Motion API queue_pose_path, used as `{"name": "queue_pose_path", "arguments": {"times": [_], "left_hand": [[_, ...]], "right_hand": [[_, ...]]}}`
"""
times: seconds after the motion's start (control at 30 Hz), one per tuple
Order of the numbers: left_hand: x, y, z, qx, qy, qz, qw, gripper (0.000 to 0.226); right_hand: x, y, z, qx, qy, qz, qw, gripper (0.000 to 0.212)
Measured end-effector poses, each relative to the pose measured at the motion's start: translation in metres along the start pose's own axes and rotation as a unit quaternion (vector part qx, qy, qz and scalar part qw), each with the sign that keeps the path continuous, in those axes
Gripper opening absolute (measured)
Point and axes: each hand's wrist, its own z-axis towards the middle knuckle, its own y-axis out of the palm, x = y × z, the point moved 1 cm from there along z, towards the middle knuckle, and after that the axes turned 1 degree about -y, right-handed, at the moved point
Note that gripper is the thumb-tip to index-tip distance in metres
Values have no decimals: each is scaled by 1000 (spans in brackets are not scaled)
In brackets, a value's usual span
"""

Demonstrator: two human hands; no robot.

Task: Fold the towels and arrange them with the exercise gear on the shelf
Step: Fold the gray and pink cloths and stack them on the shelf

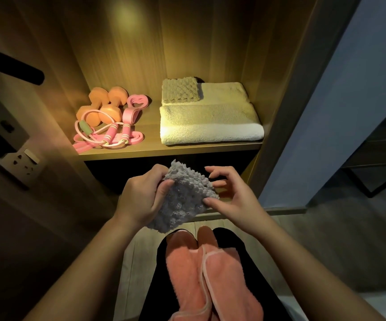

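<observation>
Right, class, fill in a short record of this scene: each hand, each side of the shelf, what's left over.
left hand: grips the grey towel
right hand: fingers touch the grey towel's edge
shelf, left: orange dumbbells, pink bands
shelf, right: small towel on large folded towel
left over: pink towel below the hands

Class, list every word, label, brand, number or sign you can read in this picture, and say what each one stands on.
No text can be read anywhere in this view.
The grey towel, pink towel, folded white towel, orange dumbbells and pink skipping rope show no lettering or labels.
The wall socket shows only its holes; any marking on it is too dim to read.
</observation>
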Motion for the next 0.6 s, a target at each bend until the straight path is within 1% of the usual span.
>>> {"name": "queue_pose_path", "arguments": {"times": [0.1,0.17,0.23,0.33,0.4,0.47,0.53,0.6], "left_hand": [[2,-1,-2,23,6,-14,1000,44],[1,-1,-1,33,14,-12,999,41],[0,-1,-1,41,22,-8,999,41],[0,1,1,43,23,-7,999,40],[-2,1,1,48,19,5,999,38],[-8,0,1,59,-7,18,998,37],[-12,3,-4,61,-57,10,996,43],[-10,12,-10,49,-91,-2,995,47]], "right_hand": [[-1,-1,-1,-17,-18,-41,999,31],[1,-3,0,-43,-6,-52,998,25],[2,-3,2,-68,11,-54,996,24],[1,2,6,-114,2,-56,992,24],[4,4,9,-138,3,-98,986,23],[10,0,12,-148,37,-156,976,23],[15,-6,14,-155,70,-202,965,25],[20,-8,15,-149,97,-218,959,28]]}}
